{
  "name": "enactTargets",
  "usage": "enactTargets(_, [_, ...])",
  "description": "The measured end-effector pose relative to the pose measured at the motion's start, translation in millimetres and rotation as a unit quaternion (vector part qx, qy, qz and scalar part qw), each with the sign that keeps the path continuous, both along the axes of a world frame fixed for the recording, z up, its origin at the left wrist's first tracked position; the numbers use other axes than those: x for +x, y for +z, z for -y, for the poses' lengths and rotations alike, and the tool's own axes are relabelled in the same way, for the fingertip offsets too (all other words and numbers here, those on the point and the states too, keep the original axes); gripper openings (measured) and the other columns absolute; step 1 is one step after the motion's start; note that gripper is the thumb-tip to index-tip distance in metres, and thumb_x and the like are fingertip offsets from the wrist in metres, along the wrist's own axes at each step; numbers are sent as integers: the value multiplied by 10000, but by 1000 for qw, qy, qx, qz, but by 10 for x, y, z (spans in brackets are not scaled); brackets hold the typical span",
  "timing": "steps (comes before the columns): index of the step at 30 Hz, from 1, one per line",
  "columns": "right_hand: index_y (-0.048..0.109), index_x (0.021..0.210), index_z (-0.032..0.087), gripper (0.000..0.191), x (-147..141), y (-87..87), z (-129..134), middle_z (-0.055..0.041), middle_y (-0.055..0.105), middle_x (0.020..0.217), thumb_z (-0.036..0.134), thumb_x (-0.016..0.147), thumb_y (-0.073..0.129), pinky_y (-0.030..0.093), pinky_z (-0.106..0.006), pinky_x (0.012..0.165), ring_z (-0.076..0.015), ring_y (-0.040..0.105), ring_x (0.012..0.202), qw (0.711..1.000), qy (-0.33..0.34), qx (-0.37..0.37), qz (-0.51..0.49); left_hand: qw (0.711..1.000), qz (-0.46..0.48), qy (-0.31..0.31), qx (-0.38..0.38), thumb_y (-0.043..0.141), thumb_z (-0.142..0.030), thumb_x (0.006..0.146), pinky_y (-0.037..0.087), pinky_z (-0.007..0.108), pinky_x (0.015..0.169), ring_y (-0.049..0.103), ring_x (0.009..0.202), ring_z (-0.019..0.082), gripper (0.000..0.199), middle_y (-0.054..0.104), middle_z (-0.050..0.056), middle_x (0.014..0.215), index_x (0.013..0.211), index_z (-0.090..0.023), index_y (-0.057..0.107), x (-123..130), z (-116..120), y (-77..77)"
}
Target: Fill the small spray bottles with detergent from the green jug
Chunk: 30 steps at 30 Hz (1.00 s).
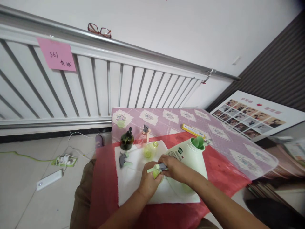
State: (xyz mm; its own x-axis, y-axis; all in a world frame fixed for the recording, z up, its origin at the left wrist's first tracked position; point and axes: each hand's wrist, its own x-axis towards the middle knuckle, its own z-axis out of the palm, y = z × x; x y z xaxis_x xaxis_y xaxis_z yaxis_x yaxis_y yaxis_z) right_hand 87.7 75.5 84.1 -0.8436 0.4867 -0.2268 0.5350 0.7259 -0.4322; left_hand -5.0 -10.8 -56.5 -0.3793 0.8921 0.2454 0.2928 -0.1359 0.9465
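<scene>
In my left hand (pixel 148 184) is a small yellow-green bottle (pixel 155 174), mostly hidden behind the fingers. My right hand (pixel 175 168) grips the grey and pale-green trigger sprayer (pixel 160 167) at its top. Whether the sprayer is fully seated cannot be made out. Close to my right forearm stands a large pale-green jug (pixel 183 154) with a green spout in its open mouth. Just beyond my hands, a yellow-green bottle (pixel 148 151) without a sprayer is on the white cloth (pixel 133 187). Another trigger sprayer (pixel 123 160) lies at the cloth's left.
A dark pump bottle (pixel 127 141) and a clear spray bottle (pixel 144 135) stand behind the cloth. A pale-green cap (pixel 121 123) and a yellow box (pixel 193 130) lie further back. The radiator (pixel 124 86) runs behind the table; a picture board (pixel 247 117) leans at right.
</scene>
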Motion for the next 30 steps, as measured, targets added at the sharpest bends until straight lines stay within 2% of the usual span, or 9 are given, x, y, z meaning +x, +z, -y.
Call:
enactTargets(3, [667,758,185,174,-1,-25,11,-19,637,805,70,631,695,424,-237,680,-166,612,730,1000,-26,5,-1,1000,8,17,-9,648,-140,684,434,438,1003,549,1085,250,375,639,63,1100,1052,-205,624,43,8,-43])
enactTargets(6, [649,712,183,140,12,-65,57,-16,620,760,79,631,699,408,-249,672,-174,592,719,997,-67,21,-12,999,14,34,-20,624,-166,712,458,480,940,556,1031,275,317,626,92,1044,1028,-184,618,89,29,-95])
enactTargets(8, [631,686,185,120,26,-100,107,-13,607,734,92,646,694,404,-261,679,-180,581,715,994,-97,32,-25,999,16,38,-16,606,-165,720,465,478,916,562,994,271,290,623,88,995,1010,-179,611,109,43,-118])
enactTargets(10, [619,689,188,111,43,-144,166,-17,601,735,103,662,685,408,-275,690,-190,577,725,990,-131,40,-44,999,17,36,-3,595,-154,724,453,463,946,556,1027,260,334,616,88,1036,1057,-180,588,119,55,-127])
enactTargets(14, [607,733,185,74,86,-284,297,-34,588,757,143,703,659,427,-303,714,-213,578,759,974,-198,51,-95,999,21,30,23,556,-159,776,421,440,1009,536,1116,241,396,598,97,1160,1170,-192,528,119,72,-111])
enactTargets(19, [586,755,190,39,135,-483,416,-38,565,773,215,752,615,438,-313,684,-214,563,747,953,-251,43,-164,999,19,24,35,533,-183,817,418,438,1014,545,1128,241,354,607,96,1173,1171,-208,536,106,79,-85])
enactTargets(23, [584,740,195,40,154,-499,415,-15,539,742,227,763,593,434,-304,668,-198,548,723,946,-252,17,-204,999,17,17,27,537,-199,817,423,437,1008,549,1122,244,330,611,98,1161,1147,-199,549,87,74,-87])
enactTargets(30, [616,728,192,51,236,-396,289,19,542,709,235,754,618,442,-277,684,-168,552,710,955,-191,-53,-220,999,22,26,-7,568,-172,766,426,445,996,551,1103,247,338,607,92,1109,1103,-187,554,78,98,-88])
